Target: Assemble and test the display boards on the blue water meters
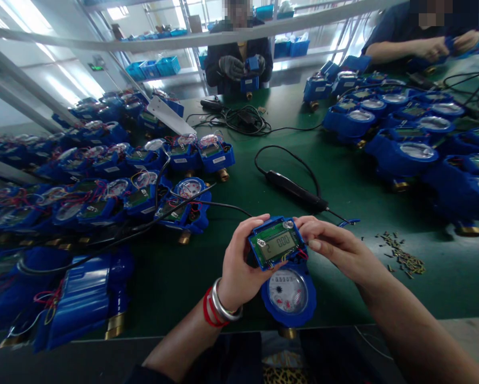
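In front of me is a blue water meter [288, 293] with a round dial, near the table's front edge. Above its dial is a display module [277, 244], a green circuit board with a lit-grey LCD in a blue housing, tilted toward me. My left hand [241, 261] is closed around the module's left side, thumb along the lower edge. Curled at its right edge are the fingers of my right hand [333, 242], with thumb and fingertips close together there; their exact hold is partly hidden. Red and yellow wires [301, 254] show at the module's lower right.
Small screws [409, 262] lie in a loose pile at right. A black electric screwdriver [295, 191] with its cable rests beyond my hands. Rows of blue meters stand left [139, 194] and right [403, 152]. Two people work across the green table [231, 192]; a metal bar crosses above.
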A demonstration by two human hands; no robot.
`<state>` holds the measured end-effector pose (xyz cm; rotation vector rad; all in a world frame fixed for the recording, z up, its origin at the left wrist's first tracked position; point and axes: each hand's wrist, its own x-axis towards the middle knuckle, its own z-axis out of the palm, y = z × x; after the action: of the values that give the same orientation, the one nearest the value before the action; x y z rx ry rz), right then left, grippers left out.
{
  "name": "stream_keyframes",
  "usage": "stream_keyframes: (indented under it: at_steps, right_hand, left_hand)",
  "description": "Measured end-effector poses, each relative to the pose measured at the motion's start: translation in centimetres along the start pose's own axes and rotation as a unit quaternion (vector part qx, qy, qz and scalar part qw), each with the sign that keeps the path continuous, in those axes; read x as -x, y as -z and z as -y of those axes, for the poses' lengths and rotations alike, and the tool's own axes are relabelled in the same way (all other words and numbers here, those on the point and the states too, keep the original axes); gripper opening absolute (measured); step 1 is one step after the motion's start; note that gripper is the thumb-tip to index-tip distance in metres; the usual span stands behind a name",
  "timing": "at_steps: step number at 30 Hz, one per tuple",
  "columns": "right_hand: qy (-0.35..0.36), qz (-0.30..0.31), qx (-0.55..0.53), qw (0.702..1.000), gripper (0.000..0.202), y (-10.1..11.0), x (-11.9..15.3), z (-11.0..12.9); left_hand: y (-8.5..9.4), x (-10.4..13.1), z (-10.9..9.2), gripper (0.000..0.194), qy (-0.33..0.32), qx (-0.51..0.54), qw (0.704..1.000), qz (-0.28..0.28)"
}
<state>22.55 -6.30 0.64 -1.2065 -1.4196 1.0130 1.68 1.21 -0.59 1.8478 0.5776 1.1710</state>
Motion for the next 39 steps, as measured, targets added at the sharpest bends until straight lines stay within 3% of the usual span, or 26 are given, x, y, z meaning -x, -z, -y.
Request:
stream_keyframes:
  at_steps: [12,19,23,26,33,39]
  right_hand:
    - [0.065,-0.002,0.080,0.995,0.009,-0.2,-1.0,-0.5]
    - [0.197,-0.065,0.240,0.948,0.026,-1.9,-0.7,-0.9]
    - [0.190,-0.113,0.230,0.948,0.021,-2.9,-0.9,-0.7]
    - [0.153,-0.144,0.219,0.953,0.016,-3.5,-0.8,-0.4]
    - [0.095,-0.135,0.144,0.976,0.016,-4.4,-0.6,-0.4]
    - [0.125,-0.136,0.150,0.971,0.017,-4.2,-0.6,-0.1]
  left_hand:
    - [0.0,-0.1,0.3,0.071,0.006,0.036,0.999,-0.020]
    - [0.2,-0.1,0.2,0.077,0.020,0.053,0.998,0.001]
    - [0.2,0.0,0.2,0.094,0.058,0.081,0.995,0.018]
    - [0.4,-0.1,0.2,0.090,0.068,0.056,0.996,0.028]
    - [0.6,-0.4,0.4,0.097,0.049,0.029,0.997,0.055]
    - [0.9,-0.5,0.1,0.097,0.053,0.025,0.994,0.092]
